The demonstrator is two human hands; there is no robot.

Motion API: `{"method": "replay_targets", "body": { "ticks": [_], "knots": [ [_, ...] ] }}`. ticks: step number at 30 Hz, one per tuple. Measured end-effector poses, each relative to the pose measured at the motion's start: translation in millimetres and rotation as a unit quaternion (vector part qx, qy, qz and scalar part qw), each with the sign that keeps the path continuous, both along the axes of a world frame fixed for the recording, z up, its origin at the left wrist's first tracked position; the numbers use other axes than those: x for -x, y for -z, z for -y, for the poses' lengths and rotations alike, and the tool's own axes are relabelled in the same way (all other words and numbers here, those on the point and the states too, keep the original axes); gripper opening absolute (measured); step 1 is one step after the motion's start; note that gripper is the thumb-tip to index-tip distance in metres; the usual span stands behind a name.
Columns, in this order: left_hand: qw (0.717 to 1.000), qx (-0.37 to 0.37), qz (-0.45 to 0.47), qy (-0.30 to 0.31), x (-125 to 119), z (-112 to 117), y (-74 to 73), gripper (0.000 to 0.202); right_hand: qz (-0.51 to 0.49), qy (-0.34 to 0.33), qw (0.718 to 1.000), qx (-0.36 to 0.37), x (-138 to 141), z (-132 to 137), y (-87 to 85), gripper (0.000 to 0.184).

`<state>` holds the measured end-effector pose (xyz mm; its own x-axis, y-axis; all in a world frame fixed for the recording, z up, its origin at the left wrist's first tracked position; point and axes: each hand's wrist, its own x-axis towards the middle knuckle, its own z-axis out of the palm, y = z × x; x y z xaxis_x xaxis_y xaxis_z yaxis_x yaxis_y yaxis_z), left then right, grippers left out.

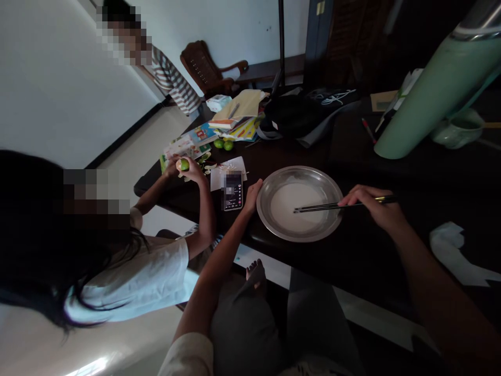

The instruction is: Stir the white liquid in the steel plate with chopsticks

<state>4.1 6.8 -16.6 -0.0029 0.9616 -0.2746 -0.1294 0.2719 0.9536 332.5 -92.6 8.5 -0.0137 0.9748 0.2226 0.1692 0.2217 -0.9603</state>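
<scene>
A round stainless steel basin (pixel 271 222) sits on the dark table, holding a whitish liquid (pixel 291 196). At the basin's left rim is my left hand (pixel 253 196), its fingers closed on the edge and partly hidden. My right hand (pixel 370 202) grips a pair of dark chopsticks (pixel 323 207) from the right side. Their tips are close together over the middle of the liquid; whether they dip into it I cannot tell. A lit phone (pixel 234 190) lies just left of my left hand.
At left, another person's hands (pixel 190 169) hold a partly peeled green citrus fruit (pixel 182 165). Green fruits (pixel 224 144), peelings and books (pixel 235 128) lie beyond. A tall green flask (pixel 425 99), a cup (pixel 460 128) and crumpled tissue (pixel 448 240) are at right. Another person (pixel 176 83) stands behind.
</scene>
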Motion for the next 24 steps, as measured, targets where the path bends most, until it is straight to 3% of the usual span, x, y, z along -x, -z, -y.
{"method": "replay_targets", "body": {
  "ticks": [4,7,13,19,24],
  "knots": [
    [1.0,0.008,0.019,-0.005,-0.4,0.7,-1.5,0.048,0.038,0.016,0.999,-0.016,2.3,-0.5,-1.9,0.049],
    [1.0,0.01,0.018,-0.008,-0.8,1.1,-2.4,0.049,-0.001,0.052,0.999,-0.004,-5.8,0.3,-1.2,0.05],
    [1.0,0.001,0.01,-0.009,1.0,1.0,-1.0,0.049,0.025,-0.024,0.999,0.008,3.4,0.8,-3.2,0.05],
    [1.0,-0.003,-0.001,-0.006,-0.6,1.2,-1.0,0.051,-0.001,0.063,0.998,-0.001,-4.6,0.3,-3.3,0.05],
    [1.0,0.005,0.008,-0.009,-0.6,0.9,-0.2,0.053,0.011,-0.012,1.0,0.003,1.6,1.0,-5.2,0.051]
  ]
}}
